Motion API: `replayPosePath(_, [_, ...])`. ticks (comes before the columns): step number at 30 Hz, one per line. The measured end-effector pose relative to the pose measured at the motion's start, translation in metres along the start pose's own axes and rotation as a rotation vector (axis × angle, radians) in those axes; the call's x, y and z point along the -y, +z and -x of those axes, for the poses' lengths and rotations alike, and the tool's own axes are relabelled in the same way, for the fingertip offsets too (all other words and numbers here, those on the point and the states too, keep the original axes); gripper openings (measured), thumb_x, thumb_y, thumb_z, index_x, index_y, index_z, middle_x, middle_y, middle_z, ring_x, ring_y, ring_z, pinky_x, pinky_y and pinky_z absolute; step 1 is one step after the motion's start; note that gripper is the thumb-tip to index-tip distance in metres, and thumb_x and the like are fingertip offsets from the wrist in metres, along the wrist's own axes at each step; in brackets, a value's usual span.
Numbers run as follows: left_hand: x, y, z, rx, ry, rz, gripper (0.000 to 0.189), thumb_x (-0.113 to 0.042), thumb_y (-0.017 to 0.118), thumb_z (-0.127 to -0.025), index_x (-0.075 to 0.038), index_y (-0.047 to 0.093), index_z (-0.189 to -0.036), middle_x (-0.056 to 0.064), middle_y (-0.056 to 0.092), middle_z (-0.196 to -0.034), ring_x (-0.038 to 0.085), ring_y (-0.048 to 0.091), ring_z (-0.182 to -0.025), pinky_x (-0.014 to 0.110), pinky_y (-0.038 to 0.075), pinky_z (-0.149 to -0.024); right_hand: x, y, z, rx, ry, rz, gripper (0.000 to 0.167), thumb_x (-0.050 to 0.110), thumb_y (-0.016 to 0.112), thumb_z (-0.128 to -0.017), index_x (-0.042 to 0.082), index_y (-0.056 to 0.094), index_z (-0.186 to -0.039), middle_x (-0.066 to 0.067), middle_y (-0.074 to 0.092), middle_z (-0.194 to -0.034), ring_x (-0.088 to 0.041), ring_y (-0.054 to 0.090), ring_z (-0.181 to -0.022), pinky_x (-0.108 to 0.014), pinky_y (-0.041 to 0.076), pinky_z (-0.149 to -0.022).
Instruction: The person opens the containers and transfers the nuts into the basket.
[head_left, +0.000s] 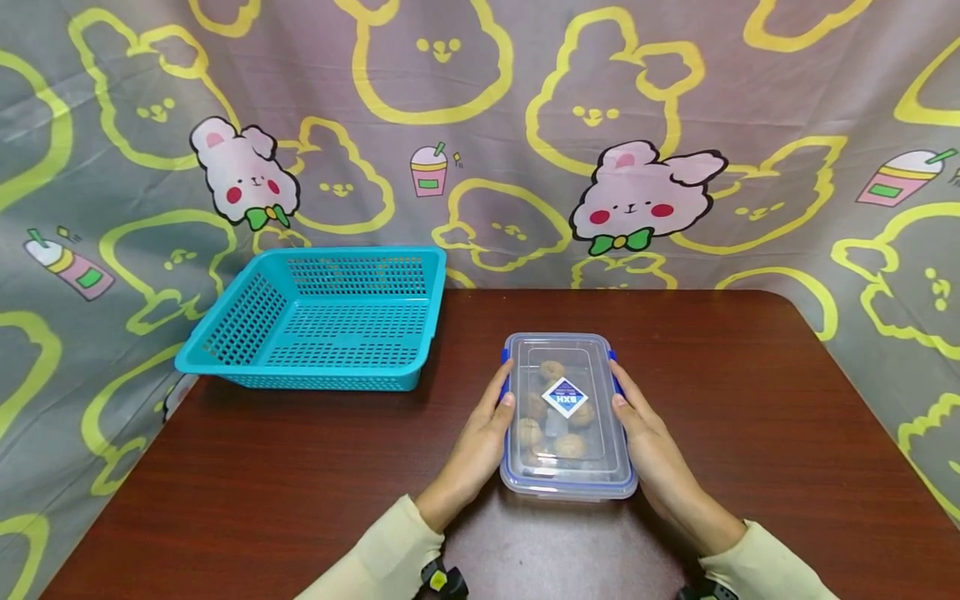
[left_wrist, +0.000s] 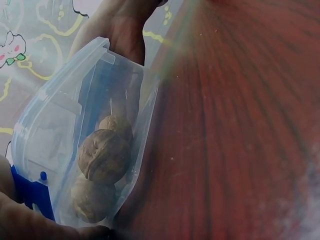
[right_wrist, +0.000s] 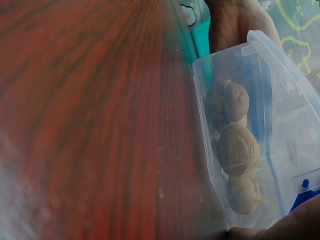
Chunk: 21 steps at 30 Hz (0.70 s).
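A clear plastic food container (head_left: 570, 475) with blue side latches stands in front of me, its lid on. A diamond-shaped blue and white label (head_left: 565, 397) is on the lid. Several walnuts (left_wrist: 103, 156) show through the walls, and the right wrist view shows walnuts (right_wrist: 238, 150) in a row. My left hand (head_left: 474, 442) holds the container's left side, thumb near the lid's edge. On the opposite side my right hand (head_left: 660, 454) grips it the same way. The fingers' undersides are partly hidden by the container.
A turquoise perforated basket (head_left: 300, 379) stands at the back left of the dark red-brown table (head_left: 750, 400). Behind the table hangs a cartoon-printed cloth (head_left: 480, 150), which also runs along both sides.
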<state>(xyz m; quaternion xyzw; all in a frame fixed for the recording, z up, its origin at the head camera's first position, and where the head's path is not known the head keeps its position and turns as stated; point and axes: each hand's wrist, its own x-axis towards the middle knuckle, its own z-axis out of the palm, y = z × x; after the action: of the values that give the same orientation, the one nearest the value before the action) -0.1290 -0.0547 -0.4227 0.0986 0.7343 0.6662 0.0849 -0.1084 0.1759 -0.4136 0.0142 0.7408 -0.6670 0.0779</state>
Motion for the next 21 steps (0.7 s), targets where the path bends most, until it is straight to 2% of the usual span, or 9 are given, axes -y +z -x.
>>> replayPosePath(10, [-0.0022, 0.0001, -0.0001, -0.04, 0.007, -0.111, 0.052, -0.018, 0.037, -0.114, -0.028, 0.033, -0.165, 0.002, 0.03, -0.173, 0.03, 0.024, -0.161, 0.057, 0.016, -0.132, 0.0, 0.0012, 0.0013, -0.008, 0.026, -0.007, 0.055, 0.026, 0.025, -0.116, 0.035, 0.012, -0.169, -0.006, 0.009, -0.178, -0.034, 0.01, -0.161, -0.065, 0.019, -0.128])
replayPosePath(16, [-0.0038, -0.0018, -0.0023, -0.03, -0.017, -0.137, 0.052, -0.022, 0.035, -0.115, -0.031, 0.03, -0.166, -0.005, 0.027, -0.173, 0.026, 0.023, -0.161, 0.055, 0.016, -0.133, 0.0022, 0.0018, 0.0016, -0.017, 0.029, 0.014, 0.055, 0.026, 0.025, -0.116, 0.035, 0.013, -0.169, -0.005, 0.009, -0.178, -0.035, 0.009, -0.162, -0.065, 0.016, -0.129])
replayPosePath(21, [-0.0034, -0.004, -0.0039, -0.019, -0.022, -0.159, 0.052, -0.023, 0.034, -0.115, -0.032, 0.028, -0.166, -0.006, 0.026, -0.174, 0.026, 0.022, -0.162, 0.056, 0.015, -0.132, 0.0026, 0.0025, 0.0004, -0.016, 0.032, 0.022, 0.056, 0.024, 0.025, -0.116, 0.035, 0.012, -0.169, -0.005, 0.008, -0.178, -0.034, 0.008, -0.163, -0.064, 0.014, -0.13])
